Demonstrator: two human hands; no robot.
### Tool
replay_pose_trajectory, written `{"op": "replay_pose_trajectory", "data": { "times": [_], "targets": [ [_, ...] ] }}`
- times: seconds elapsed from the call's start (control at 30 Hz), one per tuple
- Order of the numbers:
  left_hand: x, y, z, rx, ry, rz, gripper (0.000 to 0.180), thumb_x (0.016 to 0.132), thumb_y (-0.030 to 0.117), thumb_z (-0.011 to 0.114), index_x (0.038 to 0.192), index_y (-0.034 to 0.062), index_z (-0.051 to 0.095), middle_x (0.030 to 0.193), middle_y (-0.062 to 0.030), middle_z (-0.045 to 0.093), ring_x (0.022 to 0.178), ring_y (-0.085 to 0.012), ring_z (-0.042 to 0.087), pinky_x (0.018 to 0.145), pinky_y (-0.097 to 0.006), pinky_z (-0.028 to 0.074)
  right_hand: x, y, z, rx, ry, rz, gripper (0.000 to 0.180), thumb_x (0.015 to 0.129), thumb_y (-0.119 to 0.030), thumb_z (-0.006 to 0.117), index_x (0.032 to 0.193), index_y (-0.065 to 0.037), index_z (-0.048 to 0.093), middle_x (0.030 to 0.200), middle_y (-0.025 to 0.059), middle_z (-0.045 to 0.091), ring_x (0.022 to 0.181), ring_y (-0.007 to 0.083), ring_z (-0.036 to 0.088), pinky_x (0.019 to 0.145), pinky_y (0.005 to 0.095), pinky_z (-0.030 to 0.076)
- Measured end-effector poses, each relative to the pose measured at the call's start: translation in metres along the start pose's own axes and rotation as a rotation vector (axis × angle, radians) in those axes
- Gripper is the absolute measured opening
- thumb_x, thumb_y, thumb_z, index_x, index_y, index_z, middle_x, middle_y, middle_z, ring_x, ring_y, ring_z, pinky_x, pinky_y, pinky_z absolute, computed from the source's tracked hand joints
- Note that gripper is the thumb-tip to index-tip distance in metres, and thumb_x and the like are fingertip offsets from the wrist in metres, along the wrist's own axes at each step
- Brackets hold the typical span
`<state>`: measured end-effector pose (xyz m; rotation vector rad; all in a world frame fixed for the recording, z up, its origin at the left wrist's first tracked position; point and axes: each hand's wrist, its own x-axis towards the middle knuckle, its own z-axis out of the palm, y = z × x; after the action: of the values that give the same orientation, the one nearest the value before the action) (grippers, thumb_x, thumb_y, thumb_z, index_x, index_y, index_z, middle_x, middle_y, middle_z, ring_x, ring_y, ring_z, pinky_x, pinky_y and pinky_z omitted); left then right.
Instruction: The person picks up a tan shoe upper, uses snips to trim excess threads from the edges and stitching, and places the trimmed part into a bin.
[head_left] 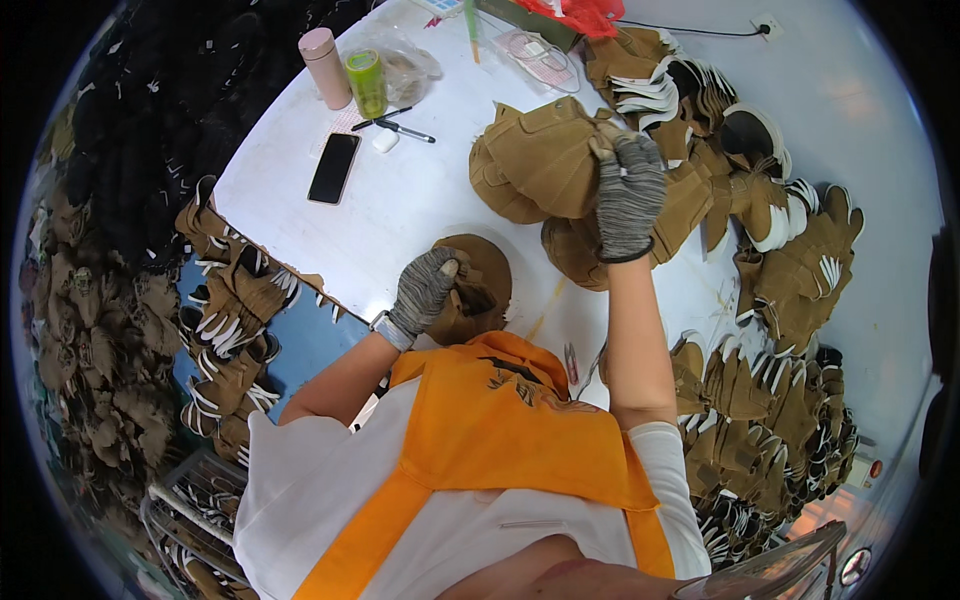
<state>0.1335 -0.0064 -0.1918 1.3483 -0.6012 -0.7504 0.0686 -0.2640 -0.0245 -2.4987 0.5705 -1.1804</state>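
By the surface's (420,210) near edge my left hand (424,293), farther in my right hand (631,190), grip brown caps (548,165), likely soft, best rim-held.

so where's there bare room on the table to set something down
Widest: the white table between the black phone, the left hand and the brown caps at the right hand. A narrower bare strip runs between those and the left hand's single cap. Crowded: the right side, with brown piles, and around the pink flask and green cup.
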Motion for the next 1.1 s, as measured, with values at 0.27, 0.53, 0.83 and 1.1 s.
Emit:
{"op": "replay_pose_trajectory", "data": {
  "times": [0.27, 0.53, 0.83, 1.1],
  "targets": [
    [0.013, 0.106, 0.012, 0.087, -0.167, 0.008, 0.051, 0.094, 0.04, 0.051, 0.128, 0.0013, 0.051, 0.122, -0.0106, 0.055, 0.113, -0.017, 0.05, 0.097, -0.03, 0.039, -0.042, -0.037, -0.062, 0.432, 0.212, 0.205, 0.023, 0.085, -0.011, 0.063, 0.107, -0.005, 0.068, 0.104, 0.0076, 0.065, 0.102, 0.0218, 0.058, 0.095, 0.0349, 0.043],
    [0.03, 0.121, 0.083, -1.144, -0.485, -0.496, 0.087, 0.085, 0.065, 0.044, 0.142, 0.0016, 0.023, 0.138, -0.0158, 0.041, 0.126, -0.0276, 0.041, 0.111, -0.04, 0.028, -0.069, -0.085, -0.126, 0.246, 0.262, 0.079, 0.02, 0.078, -0.004, 0.066, 0.099, -0.004, 0.069, 0.097, 0.0076, 0.065, 0.095, 0.0211, 0.059, 0.102, 0.0388, 0.039],
    [0.015, 0.174, 0.102, -0.596, -0.511, -0.106, 0.069, 0.079, 0.028, 0.07, 0.133, -0.0013, 0.039, 0.127, -0.0147, 0.051, 0.117, -0.0267, 0.052, 0.101, -0.039, 0.042, -0.121, -0.062, -0.175, 0.217, 0.083, 0.137, 0.032, 0.079, -0.001, 0.065, 0.111, -0.006, 0.062, 0.112, 0.0096, 0.061, 0.108, 0.0235, 0.057, 0.097, 0.0339, 0.042],
    [0.004, 0.17, 0.107, -0.406, -0.493, -0.075, 0.071, 0.075, 0.03, 0.074, 0.131, -0.0005, 0.042, 0.124, -0.0145, 0.052, 0.115, -0.0252, 0.053, 0.099, -0.037, 0.044, -0.111, -0.064, -0.208, 0.209, 0.083, 0.03, 0.036, 0.08, -0.013, 0.066, 0.114, -0.007, 0.06, 0.117, 0.0082, 0.057, 0.115, 0.0233, 0.051, 0.106, 0.04, 0.033]
  ]
}}
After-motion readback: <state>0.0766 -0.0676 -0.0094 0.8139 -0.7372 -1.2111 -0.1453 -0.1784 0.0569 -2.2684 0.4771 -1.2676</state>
